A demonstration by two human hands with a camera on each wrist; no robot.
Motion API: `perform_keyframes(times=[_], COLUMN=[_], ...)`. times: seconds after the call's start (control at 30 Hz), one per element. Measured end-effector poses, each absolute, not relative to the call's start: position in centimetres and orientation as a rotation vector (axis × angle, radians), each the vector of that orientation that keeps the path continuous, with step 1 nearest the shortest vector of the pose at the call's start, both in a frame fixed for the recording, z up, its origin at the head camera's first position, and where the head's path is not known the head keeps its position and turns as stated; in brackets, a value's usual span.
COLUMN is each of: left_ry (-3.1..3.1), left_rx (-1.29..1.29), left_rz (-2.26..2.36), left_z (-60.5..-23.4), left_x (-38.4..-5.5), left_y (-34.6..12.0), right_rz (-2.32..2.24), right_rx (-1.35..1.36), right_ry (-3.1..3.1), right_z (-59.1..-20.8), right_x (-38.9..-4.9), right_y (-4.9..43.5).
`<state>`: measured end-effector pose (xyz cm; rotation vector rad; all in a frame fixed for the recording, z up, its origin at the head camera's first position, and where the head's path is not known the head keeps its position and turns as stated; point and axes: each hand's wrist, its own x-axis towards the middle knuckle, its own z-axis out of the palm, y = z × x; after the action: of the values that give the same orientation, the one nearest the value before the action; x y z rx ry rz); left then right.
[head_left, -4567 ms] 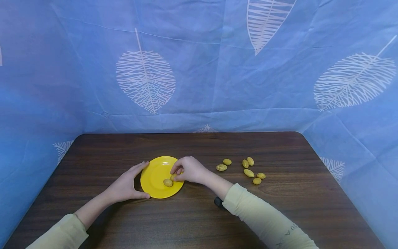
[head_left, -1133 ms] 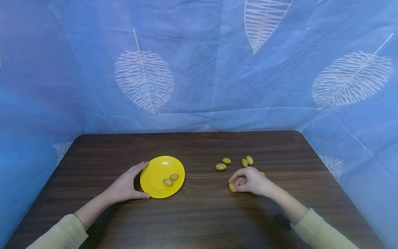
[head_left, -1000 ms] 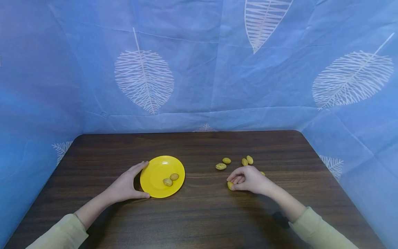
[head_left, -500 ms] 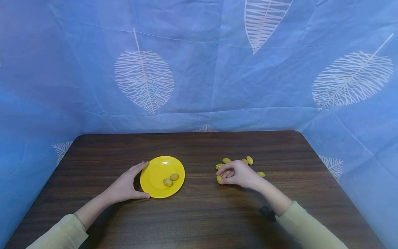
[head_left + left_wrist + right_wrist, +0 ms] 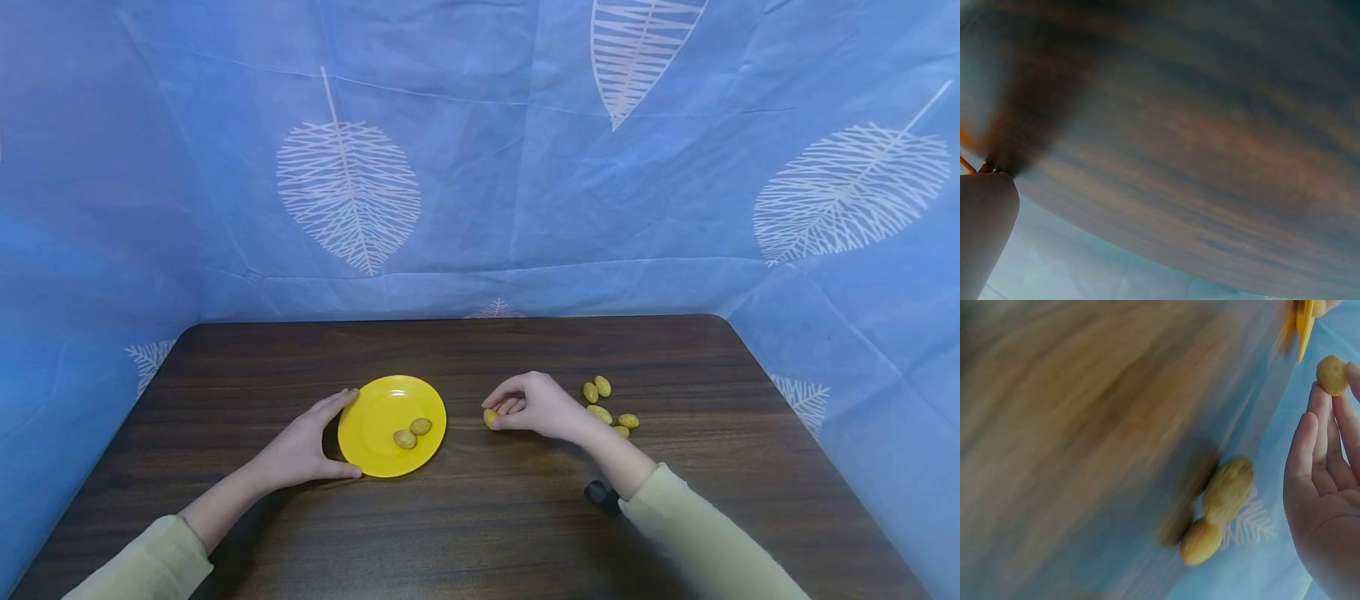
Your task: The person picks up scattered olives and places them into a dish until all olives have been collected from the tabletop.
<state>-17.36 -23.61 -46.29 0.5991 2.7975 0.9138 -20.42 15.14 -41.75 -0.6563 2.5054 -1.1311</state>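
On the table a round yellow plate [image 5: 375,454] bears two small speckled yellow oval pieces [image 5: 405,438], potato-like in look. My left hand [image 5: 300,446] spreads thumb and fingers wide along the plate's left rim, touching it; in the left wrist view only a dark finger part [image 5: 988,225] shows. To the right of the plate and apart from it, my right hand [image 5: 543,408] pinches one yellow oval piece [image 5: 491,417] between thumb and fingertips. The right wrist view has that piece [image 5: 1333,375] at the fingertips, the other fingers extended.
Several more yellow oval pieces [image 5: 599,413] lie on the dark wooden table [image 5: 420,533] beyond the right forearm. A small black object [image 5: 602,497] shows under the right wrist. A blue leaf-print cloth [image 5: 480,167] hangs behind the table.
My right hand has carried its yellow oval piece leftward, from the loose pieces toward the plate. Two pieces seen earlier are now out of sight behind it. The left hand and plate stay put.
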Motion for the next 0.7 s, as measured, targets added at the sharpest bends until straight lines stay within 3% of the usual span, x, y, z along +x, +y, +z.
perform_keyframes(times=[0.7], left_ry=[2.797], left_rx=[0.602], left_rz=[0.908], left_z=[-46.4], left_x=[-17.5], left_y=[-23.7], right_rz=[-1.188], right_rx=[-0.643], right_ry=[2.465], right_z=[-41.9], right_x=[-22.6], right_y=[8.7])
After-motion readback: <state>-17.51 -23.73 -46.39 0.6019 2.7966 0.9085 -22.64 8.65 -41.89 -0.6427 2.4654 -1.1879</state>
